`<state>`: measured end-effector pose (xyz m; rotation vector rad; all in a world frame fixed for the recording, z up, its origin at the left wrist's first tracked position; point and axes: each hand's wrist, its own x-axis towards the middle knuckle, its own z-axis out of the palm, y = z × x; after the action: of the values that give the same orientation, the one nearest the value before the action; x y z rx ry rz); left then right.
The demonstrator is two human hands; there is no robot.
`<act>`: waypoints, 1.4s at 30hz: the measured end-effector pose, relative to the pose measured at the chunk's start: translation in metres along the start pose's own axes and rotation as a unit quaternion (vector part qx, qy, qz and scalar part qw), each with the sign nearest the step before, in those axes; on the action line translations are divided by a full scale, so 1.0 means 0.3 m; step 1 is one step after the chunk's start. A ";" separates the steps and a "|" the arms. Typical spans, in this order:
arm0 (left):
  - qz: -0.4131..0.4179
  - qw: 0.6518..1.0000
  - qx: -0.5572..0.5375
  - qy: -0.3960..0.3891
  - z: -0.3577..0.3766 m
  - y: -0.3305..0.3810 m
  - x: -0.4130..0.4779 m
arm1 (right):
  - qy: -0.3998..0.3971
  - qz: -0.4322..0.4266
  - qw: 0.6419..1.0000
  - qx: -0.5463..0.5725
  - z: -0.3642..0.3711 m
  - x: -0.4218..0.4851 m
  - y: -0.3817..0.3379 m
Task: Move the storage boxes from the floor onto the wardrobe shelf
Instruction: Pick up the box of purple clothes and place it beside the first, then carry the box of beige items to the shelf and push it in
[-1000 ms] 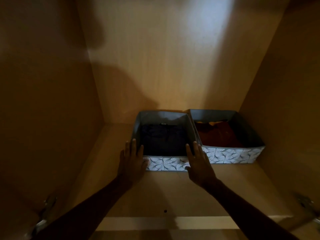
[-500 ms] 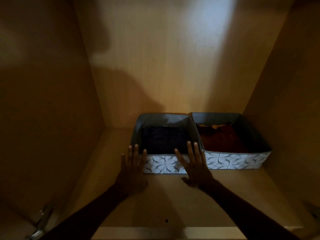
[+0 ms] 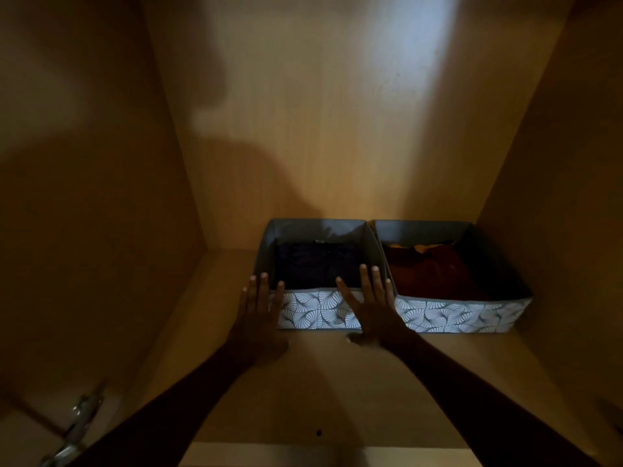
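Two grey fabric storage boxes with white leaf-patterned fronts stand side by side at the back of the wooden wardrobe shelf (image 3: 337, 382). The left box (image 3: 317, 311) holds dark folded clothes. Red-brown and yellow clothes fill the right box (image 3: 455, 318). My left hand (image 3: 258, 318) lies flat with straight fingers against the left box's front left corner. With fingers spread and straight, my right hand (image 3: 371, 311) presses the same box's front near its right corner. Neither hand grips anything.
The wardrobe's left wall (image 3: 84, 214), right wall (image 3: 566, 197) and back panel (image 3: 320, 129) enclose the shelf. A metal door hinge (image 3: 77, 429) sits at the lower left. Bare shelf lies left of the boxes and in front of them.
The left box has slid back until its front lines up with the right box. Both hands moved forward with it, their fingers staying straight.
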<state>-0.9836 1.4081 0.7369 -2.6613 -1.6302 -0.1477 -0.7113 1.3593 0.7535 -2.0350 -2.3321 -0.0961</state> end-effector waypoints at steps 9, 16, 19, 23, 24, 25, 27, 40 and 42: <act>-0.031 0.997 -0.059 -0.029 -0.054 0.035 -0.101 | 0.024 0.000 1.000 0.013 -0.002 -0.084 -0.033; -0.117 0.940 -0.311 0.079 -0.007 0.076 -0.410 | 0.011 -0.028 0.990 0.135 0.030 -0.292 -0.169; -0.142 0.894 -0.408 0.116 0.039 0.103 -0.541 | -0.025 -0.018 0.967 0.253 0.039 -0.391 -0.253; -0.243 0.807 -0.515 0.158 0.076 0.165 -0.732 | -0.021 -0.052 0.919 0.391 0.053 -0.510 -0.379; -0.260 0.795 -0.526 0.151 0.085 0.181 -0.781 | -0.032 -0.063 0.905 0.420 0.058 -0.532 -0.407; -0.277 0.785 -0.535 0.144 0.094 0.197 -0.849 | -0.054 -0.076 0.894 0.439 0.065 -0.558 -0.439; -0.303 0.772 -0.543 0.137 0.110 0.225 -0.960 | -0.090 -0.091 0.881 0.455 0.084 -0.595 -0.484; -0.621 0.573 -0.465 0.265 0.193 0.732 -1.730 | -0.394 -0.282 0.783 0.391 0.240 -0.981 -0.740; -0.652 0.540 -0.453 0.279 0.200 0.833 -1.839 | -0.427 -0.310 0.765 0.369 0.259 -1.061 -0.781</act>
<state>-1.0060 0.8082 0.6365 -0.4219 -3.1059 -1.9288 -0.8998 1.0193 0.6481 -0.9035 -2.6361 1.7387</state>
